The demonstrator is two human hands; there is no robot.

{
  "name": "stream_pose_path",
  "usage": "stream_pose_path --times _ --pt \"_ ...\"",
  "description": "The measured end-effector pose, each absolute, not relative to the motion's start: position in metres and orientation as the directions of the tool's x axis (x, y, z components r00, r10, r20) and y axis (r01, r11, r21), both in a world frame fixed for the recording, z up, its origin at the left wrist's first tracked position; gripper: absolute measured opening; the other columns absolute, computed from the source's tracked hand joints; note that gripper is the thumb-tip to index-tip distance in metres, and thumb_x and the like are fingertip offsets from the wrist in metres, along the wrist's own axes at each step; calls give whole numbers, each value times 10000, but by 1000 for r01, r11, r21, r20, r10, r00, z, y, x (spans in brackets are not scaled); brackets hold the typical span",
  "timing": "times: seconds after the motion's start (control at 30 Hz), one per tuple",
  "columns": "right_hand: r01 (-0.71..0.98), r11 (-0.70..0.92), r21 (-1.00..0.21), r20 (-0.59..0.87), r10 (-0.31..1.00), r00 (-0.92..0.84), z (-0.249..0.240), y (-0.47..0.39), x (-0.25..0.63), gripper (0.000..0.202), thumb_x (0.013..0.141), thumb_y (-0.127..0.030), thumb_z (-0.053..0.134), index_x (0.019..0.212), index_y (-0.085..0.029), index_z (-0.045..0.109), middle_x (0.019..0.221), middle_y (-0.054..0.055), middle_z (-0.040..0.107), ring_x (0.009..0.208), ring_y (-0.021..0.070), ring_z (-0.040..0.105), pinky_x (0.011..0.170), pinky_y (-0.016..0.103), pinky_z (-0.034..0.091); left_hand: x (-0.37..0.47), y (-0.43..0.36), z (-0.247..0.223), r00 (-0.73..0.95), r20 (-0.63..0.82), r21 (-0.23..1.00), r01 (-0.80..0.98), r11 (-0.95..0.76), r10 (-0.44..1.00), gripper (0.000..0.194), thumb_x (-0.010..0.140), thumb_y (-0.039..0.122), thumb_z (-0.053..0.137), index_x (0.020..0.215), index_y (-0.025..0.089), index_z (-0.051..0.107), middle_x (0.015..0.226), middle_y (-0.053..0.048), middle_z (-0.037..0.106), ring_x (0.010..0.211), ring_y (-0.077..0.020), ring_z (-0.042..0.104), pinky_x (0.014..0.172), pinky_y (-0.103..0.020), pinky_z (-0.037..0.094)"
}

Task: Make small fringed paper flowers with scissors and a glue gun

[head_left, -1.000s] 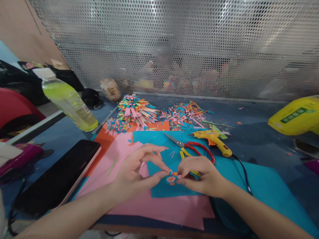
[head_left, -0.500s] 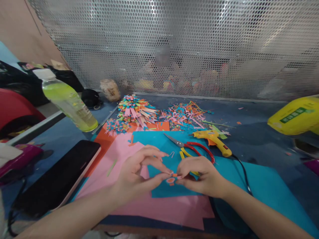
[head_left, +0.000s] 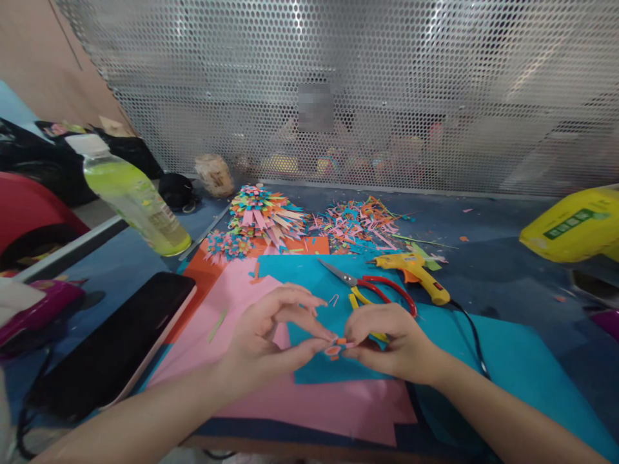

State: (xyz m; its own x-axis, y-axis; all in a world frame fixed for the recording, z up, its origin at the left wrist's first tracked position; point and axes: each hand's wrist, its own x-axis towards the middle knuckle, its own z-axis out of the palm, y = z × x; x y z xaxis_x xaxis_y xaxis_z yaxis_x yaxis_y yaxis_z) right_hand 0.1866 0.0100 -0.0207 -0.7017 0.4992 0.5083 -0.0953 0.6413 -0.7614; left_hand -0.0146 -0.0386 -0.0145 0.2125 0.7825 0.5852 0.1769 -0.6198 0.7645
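Note:
Between my two hands is a small orange and pink paper piece [head_left: 333, 350], held over a blue paper sheet [head_left: 309, 370]. My left hand [head_left: 283, 328] pinches its left side between thumb and index finger, the other fingers raised. On its right side the thumb and curled index finger of my right hand [head_left: 389, 341] are closed. The fingertips hide part of the piece. Just behind my right hand lie red-handled scissors [head_left: 387, 289], with yellow handles [head_left: 355, 299] partly under that hand. A thin bent pink strip [head_left: 333, 299] rests on the blue sheet.
A yellow glue gun [head_left: 411, 267] with a black cord lies right of the scissors. Bundles of paper strips [head_left: 265, 216] and a heap of scraps [head_left: 360, 222] sit behind. At left are a phone [head_left: 116, 341] and a green drink bottle [head_left: 138, 196]; at right, a yellow package [head_left: 573, 225].
The paper piece has shifted very slightly between my fingertips. Both hands otherwise keep the same place and pinch.

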Motion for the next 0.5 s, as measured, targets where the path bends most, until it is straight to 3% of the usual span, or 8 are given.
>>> stream_pose_path --times 0.3,0.5 --pt "-98 647 -756 515 496 -699 -21 11 187 59 737 -133 615 717 -150 563 658 45 622 606 102 572 575 206 466 -16 -39 -12 237 565 780 161 -605 791 366 713 143 656 1035 228 503 709 -8 721 858 -197 623 832 -379 422" --pt "-104 669 -736 546 495 -676 -18 10 187 69 749 -145 608 707 -157 555 664 43 621 631 105 583 584 203 467 -18 -37 -15 222 590 773 122 -623 776 453 715 199 658 1124 224 465 802 -24 713 868 -185 594 876 -373 395"
